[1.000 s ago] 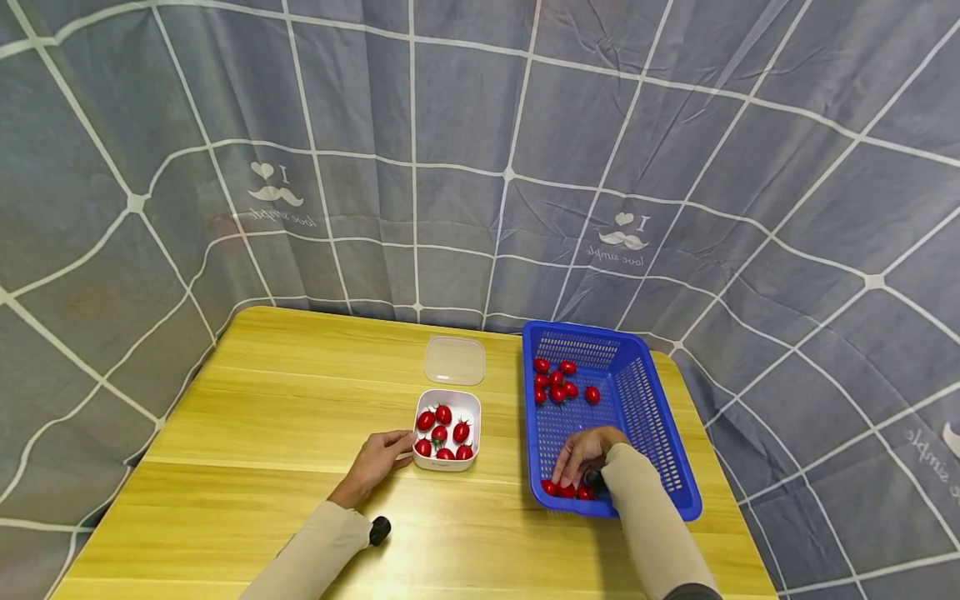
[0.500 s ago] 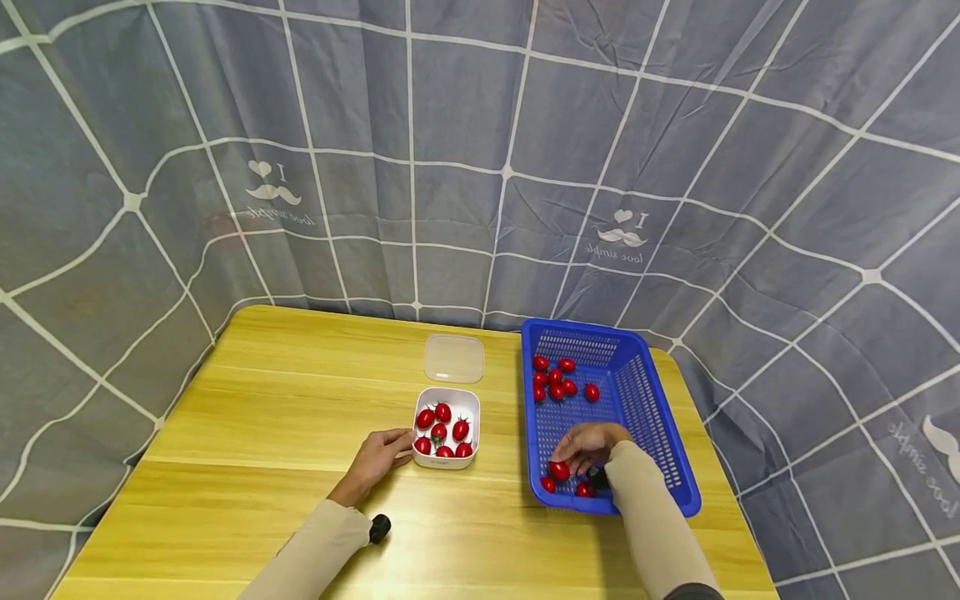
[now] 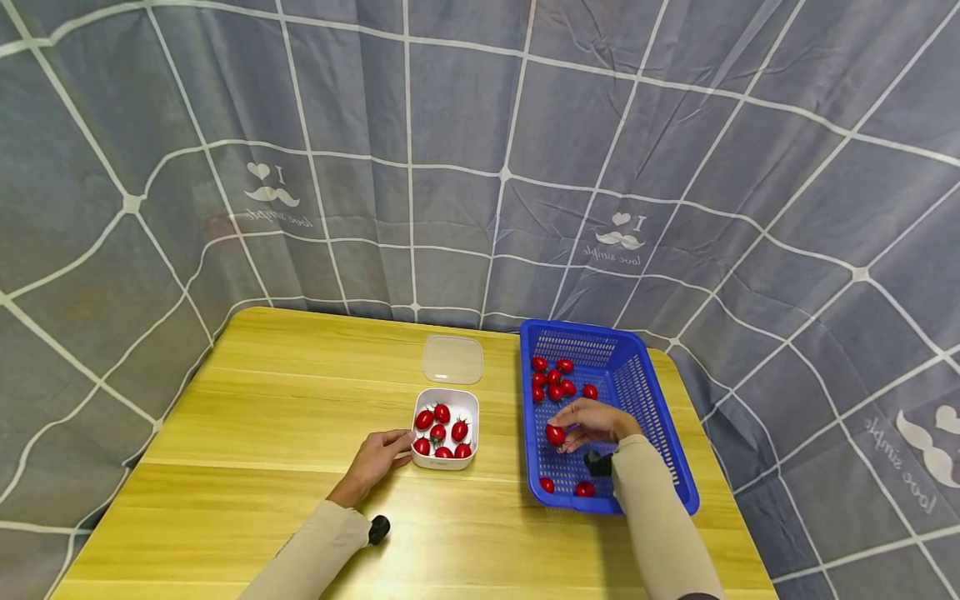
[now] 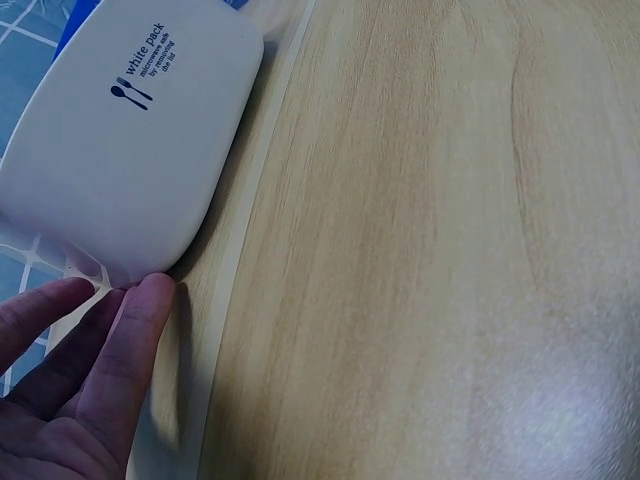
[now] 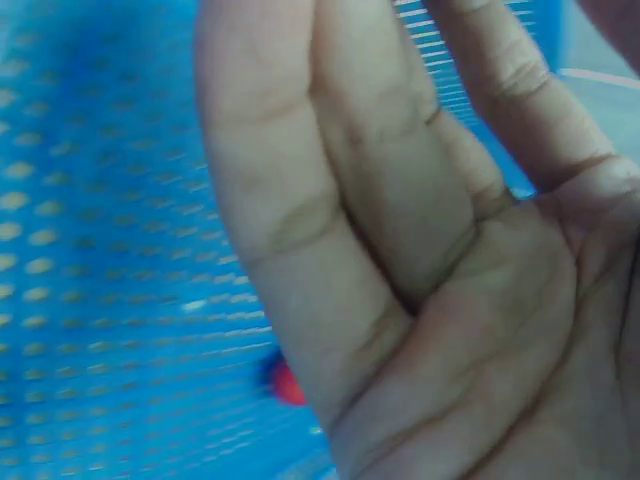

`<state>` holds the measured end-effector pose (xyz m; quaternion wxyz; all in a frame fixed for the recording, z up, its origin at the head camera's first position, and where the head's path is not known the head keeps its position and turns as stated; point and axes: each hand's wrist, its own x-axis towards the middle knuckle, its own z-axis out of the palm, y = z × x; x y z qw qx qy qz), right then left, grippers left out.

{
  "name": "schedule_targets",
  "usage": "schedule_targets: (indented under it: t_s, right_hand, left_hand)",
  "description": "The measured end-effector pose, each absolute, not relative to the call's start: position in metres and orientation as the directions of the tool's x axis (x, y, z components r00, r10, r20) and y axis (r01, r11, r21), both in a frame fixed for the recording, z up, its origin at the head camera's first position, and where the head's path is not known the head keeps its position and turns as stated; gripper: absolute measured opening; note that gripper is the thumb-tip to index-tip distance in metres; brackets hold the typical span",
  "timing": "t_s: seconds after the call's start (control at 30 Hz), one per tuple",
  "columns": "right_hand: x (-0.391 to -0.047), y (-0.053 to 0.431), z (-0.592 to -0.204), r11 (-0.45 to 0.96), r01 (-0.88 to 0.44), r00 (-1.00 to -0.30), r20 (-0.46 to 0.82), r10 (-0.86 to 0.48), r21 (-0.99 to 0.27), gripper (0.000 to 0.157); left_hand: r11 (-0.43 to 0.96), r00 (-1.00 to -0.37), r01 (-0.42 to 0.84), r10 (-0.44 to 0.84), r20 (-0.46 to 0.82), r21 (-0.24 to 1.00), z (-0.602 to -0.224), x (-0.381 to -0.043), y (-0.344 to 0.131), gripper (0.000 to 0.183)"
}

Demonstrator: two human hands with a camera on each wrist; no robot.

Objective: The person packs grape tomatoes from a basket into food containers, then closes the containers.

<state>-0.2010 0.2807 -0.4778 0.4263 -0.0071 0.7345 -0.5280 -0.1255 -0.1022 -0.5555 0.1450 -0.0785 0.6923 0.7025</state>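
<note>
Left grip against box with "white pack" label

We are seeing one red tomato hanging in the right hand over the floor of the blue basket; loose tomatoes are lying inside, mostly bunching far left. White box is standing uncovered, holding seven tomatoes, left hand touching its side.
</note>
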Motion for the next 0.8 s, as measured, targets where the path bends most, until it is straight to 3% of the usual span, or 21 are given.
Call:
schedule_targets:
  t_s: [0.33, 0.8]
  right_hand:
    - [-0.210, 0.257, -0.444, 0.362, 0.334, -0.713, -0.485, -0.507, -0.870, 0.020]
    - [-0.216, 0.200, -0.431, 0.352, 0.268, -0.726, -0.429, -0.538, -0.897, 0.027]
  left_hand:
    - [0.013, -0.945, -0.316, 0.091, -0.315, 0.949, -0.551, -0.125, -0.101, 0.040]
    - [0.014, -0.944, -0.317, 0.095, -0.317, 0.948, -0.551, -0.124, -0.100, 0.041]
